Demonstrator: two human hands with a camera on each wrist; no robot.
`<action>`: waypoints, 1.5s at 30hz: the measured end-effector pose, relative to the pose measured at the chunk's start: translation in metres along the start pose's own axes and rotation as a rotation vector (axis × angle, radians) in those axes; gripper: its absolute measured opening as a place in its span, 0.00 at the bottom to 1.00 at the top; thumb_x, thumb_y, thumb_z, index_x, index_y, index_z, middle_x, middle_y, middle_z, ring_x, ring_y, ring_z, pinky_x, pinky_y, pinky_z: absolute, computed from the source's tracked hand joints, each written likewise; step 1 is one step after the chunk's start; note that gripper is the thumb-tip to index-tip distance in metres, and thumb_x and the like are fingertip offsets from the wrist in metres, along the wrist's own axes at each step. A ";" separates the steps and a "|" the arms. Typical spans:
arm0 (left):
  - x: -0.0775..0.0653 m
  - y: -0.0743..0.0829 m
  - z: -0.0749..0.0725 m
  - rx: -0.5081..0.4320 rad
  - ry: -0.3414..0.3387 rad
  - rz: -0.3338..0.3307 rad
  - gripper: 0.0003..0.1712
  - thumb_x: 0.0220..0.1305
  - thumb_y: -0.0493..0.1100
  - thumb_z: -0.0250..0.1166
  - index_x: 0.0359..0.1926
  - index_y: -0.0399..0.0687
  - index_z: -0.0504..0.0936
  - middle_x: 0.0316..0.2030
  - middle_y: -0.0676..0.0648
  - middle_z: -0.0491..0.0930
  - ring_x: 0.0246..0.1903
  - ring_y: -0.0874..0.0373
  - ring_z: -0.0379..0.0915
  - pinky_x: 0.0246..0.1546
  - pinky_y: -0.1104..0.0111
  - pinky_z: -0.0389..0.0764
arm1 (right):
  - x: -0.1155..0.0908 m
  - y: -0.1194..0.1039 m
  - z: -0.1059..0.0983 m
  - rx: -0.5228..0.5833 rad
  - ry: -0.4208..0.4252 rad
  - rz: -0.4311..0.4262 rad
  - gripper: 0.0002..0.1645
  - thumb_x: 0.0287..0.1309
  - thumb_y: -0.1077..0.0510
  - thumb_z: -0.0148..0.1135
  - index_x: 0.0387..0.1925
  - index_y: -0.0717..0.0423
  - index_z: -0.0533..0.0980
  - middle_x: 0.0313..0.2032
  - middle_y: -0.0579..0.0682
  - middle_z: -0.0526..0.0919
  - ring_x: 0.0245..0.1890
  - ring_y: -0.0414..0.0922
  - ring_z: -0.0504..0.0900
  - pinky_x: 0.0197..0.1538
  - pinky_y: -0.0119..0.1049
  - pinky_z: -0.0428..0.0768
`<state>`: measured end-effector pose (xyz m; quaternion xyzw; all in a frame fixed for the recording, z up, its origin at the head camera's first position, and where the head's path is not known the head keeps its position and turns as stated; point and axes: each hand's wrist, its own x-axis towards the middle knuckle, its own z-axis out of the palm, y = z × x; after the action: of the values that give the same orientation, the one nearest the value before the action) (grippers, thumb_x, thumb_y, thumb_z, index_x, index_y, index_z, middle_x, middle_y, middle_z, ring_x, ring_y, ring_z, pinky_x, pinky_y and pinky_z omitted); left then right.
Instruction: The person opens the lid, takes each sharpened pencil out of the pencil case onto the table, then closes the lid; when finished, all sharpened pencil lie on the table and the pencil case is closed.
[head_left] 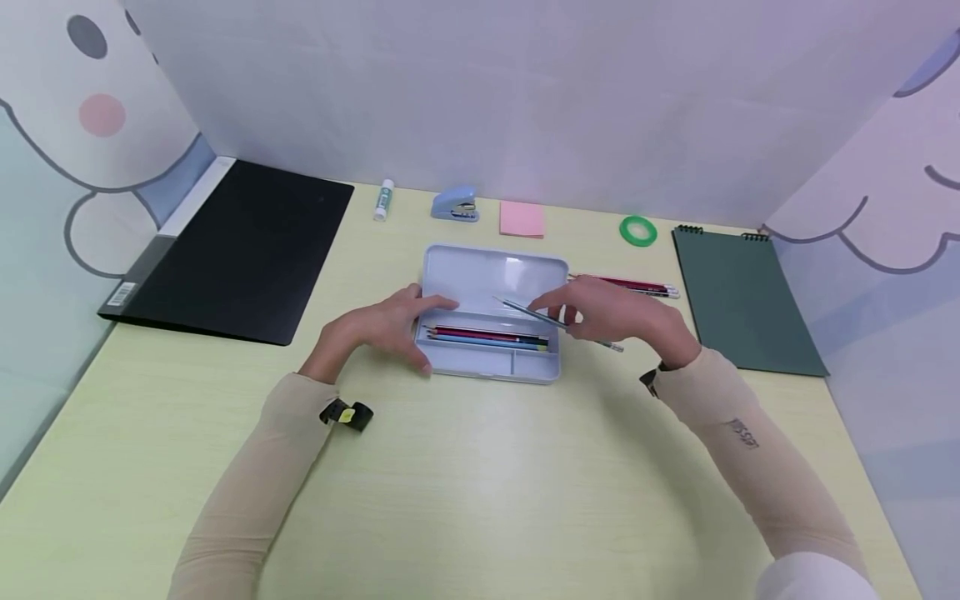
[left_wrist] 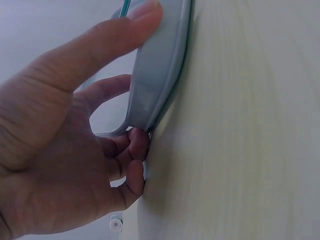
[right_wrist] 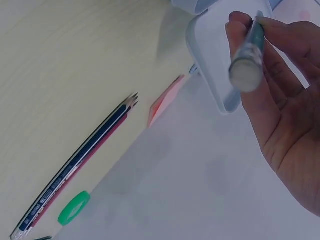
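A pale blue pencil case lies with its lid laid back on the table. Several pencils, red, dark and light blue, lie in its long compartment. My left hand holds the case's left end; in the left wrist view the thumb lies on its side wall and other fingers curl at the corner. My right hand pinches a single bluish-green pencil above the case's right part, its tip towards the left. In the right wrist view the pencil's eraser end faces the camera.
More red and dark pencils lie right of the case. Behind stand or lie a glue stick, a blue stapler, pink sticky notes and green tape. A black folder lies left, a dark green notebook right.
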<state>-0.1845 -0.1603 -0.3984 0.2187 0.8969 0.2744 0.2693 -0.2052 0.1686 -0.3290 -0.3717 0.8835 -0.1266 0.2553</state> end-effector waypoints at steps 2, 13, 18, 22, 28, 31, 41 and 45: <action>0.000 -0.001 0.000 -0.002 0.000 0.000 0.59 0.41 0.51 0.83 0.74 0.60 0.62 0.60 0.37 0.62 0.59 0.45 0.61 0.57 0.53 0.70 | -0.005 0.006 -0.001 0.006 0.014 -0.006 0.30 0.58 0.73 0.57 0.62 0.54 0.77 0.46 0.54 0.85 0.42 0.46 0.84 0.42 0.37 0.81; 0.000 -0.001 0.000 0.011 -0.002 0.002 0.59 0.41 0.51 0.83 0.74 0.62 0.62 0.60 0.39 0.62 0.60 0.46 0.61 0.59 0.53 0.70 | -0.033 0.036 0.000 0.036 0.078 0.029 0.33 0.56 0.75 0.55 0.62 0.51 0.77 0.48 0.55 0.85 0.41 0.44 0.84 0.41 0.38 0.81; 0.000 -0.001 -0.001 0.016 -0.002 0.013 0.59 0.41 0.52 0.83 0.74 0.60 0.62 0.60 0.38 0.62 0.60 0.46 0.61 0.58 0.53 0.70 | -0.046 0.048 0.000 0.060 0.096 0.057 0.31 0.56 0.74 0.57 0.61 0.52 0.78 0.46 0.55 0.85 0.41 0.44 0.84 0.39 0.37 0.80; 0.001 0.000 -0.001 0.017 -0.003 0.013 0.59 0.42 0.51 0.83 0.74 0.60 0.62 0.60 0.38 0.62 0.60 0.46 0.61 0.58 0.53 0.70 | -0.055 0.059 0.000 0.087 0.116 0.064 0.29 0.57 0.73 0.59 0.60 0.53 0.78 0.45 0.53 0.84 0.41 0.43 0.84 0.38 0.34 0.80; 0.001 -0.001 -0.001 0.018 -0.006 0.002 0.59 0.42 0.51 0.83 0.74 0.62 0.62 0.61 0.39 0.62 0.61 0.46 0.60 0.59 0.53 0.70 | -0.068 0.074 -0.001 0.141 0.127 0.089 0.27 0.57 0.72 0.63 0.58 0.55 0.79 0.44 0.52 0.83 0.41 0.42 0.84 0.39 0.33 0.80; 0.001 0.000 -0.002 0.016 -0.006 0.001 0.59 0.42 0.51 0.83 0.74 0.62 0.62 0.61 0.39 0.61 0.61 0.46 0.60 0.59 0.52 0.70 | -0.071 0.079 -0.001 0.153 0.125 0.111 0.26 0.58 0.71 0.64 0.59 0.55 0.79 0.45 0.52 0.83 0.42 0.43 0.84 0.40 0.33 0.79; -0.001 0.000 0.000 0.002 -0.009 -0.016 0.59 0.42 0.51 0.83 0.74 0.63 0.62 0.62 0.39 0.61 0.62 0.46 0.60 0.60 0.52 0.69 | -0.061 0.096 0.003 0.108 0.134 0.168 0.24 0.58 0.70 0.63 0.57 0.55 0.80 0.46 0.52 0.85 0.42 0.45 0.83 0.41 0.37 0.80; 0.000 -0.001 0.001 -0.001 -0.007 -0.015 0.59 0.42 0.51 0.83 0.74 0.63 0.62 0.62 0.39 0.61 0.62 0.46 0.60 0.60 0.52 0.69 | -0.053 0.101 0.004 0.102 0.132 0.199 0.24 0.57 0.71 0.61 0.56 0.58 0.80 0.46 0.55 0.85 0.42 0.47 0.83 0.41 0.40 0.80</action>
<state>-0.1837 -0.1608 -0.3997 0.2127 0.8973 0.2723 0.2746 -0.2314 0.2763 -0.3551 -0.2599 0.9233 -0.1694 0.2266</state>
